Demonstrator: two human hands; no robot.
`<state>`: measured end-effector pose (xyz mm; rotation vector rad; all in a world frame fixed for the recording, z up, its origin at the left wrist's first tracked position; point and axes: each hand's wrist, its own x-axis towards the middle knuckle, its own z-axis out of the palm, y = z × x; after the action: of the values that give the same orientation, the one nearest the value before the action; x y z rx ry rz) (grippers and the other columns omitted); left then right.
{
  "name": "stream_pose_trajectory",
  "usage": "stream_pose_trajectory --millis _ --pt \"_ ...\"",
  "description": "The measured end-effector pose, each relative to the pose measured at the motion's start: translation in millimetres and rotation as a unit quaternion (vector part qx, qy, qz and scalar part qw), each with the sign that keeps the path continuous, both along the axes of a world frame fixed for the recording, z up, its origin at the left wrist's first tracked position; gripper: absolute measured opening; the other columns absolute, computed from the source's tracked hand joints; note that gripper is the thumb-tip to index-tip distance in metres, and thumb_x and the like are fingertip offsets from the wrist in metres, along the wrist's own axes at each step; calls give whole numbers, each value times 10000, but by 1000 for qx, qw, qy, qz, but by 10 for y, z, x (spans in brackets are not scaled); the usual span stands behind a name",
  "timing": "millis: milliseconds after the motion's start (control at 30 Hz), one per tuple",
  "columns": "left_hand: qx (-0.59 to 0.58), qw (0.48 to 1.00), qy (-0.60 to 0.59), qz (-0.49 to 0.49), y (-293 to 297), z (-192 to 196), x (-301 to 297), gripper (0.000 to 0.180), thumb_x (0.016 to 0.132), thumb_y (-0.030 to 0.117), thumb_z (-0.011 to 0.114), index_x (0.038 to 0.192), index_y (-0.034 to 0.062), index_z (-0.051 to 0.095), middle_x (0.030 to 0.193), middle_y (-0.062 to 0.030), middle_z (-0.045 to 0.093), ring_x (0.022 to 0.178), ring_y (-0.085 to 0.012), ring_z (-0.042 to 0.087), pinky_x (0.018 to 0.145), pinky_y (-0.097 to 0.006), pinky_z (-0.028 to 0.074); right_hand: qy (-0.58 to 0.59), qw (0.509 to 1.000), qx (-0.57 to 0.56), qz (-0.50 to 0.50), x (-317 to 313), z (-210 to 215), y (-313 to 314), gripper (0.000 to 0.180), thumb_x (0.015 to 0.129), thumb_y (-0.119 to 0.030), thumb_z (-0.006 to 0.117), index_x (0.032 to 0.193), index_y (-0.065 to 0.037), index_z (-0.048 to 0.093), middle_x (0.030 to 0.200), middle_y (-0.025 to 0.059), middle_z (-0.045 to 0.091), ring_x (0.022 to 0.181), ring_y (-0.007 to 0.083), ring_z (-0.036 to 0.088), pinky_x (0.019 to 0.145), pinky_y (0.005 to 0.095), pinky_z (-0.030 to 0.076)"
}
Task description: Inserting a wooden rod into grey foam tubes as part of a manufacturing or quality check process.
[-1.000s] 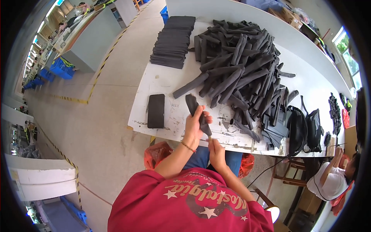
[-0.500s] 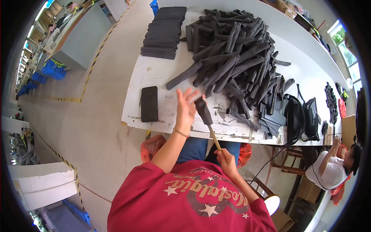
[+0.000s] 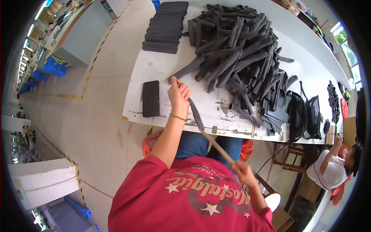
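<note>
My left hand point(image 3: 179, 96) is closed round one end of a dark grey fabric tube point(image 3: 196, 114), above the table's front edge. The tube hangs slanting down to the right, narrow and stretched. At its lower end it meets the tip of a wooden stick point(image 3: 219, 147); whether the tip is inside the cloth I cannot tell. Farther down, my right hand point(image 3: 243, 172), slightly blurred, grips the stick near my body. Beyond my hands, a big heap of similar tubes point(image 3: 235, 50) lies on the white table point(image 3: 154, 69).
Flat dark pieces point(image 3: 164, 29) form a neat stack at the far left, with a black phone point(image 3: 151, 98) nearer me. Black bags point(image 3: 296, 118) lie right of the heap. Another person point(image 3: 328, 166) sits at the right. Red plastic bags point(image 3: 151, 142) hang below the table edge.
My left hand has gone from spread fingers to a closed grip on the tube. My right hand has drawn the stick down and right; the tube now stretches thin between them.
</note>
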<state>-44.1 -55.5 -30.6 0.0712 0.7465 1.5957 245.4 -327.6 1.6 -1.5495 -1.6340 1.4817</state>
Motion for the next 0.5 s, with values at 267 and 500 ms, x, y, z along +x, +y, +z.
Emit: stream_pose_trajectory --millis 267,500 --pt "-126 989 16 79 -229 20 537 304 959 344 477 758 122 426 557 33 357 429 -78 293 394 -246 248 74 942 216 -248 -1077 171 1331 175 844 -133 716 884 -21 587 529 -31 413 515 34 357 454 233 303" --pt "19 968 236 -81 -362 116 477 343 952 368 545 994 27 542 698 -35 548 576 -127 526 501 -274 427 240 928 91 -271 -947 84 1869 263 899 -189 680 730 -45 538 624 -89 403 605 22 332 509 214 271"
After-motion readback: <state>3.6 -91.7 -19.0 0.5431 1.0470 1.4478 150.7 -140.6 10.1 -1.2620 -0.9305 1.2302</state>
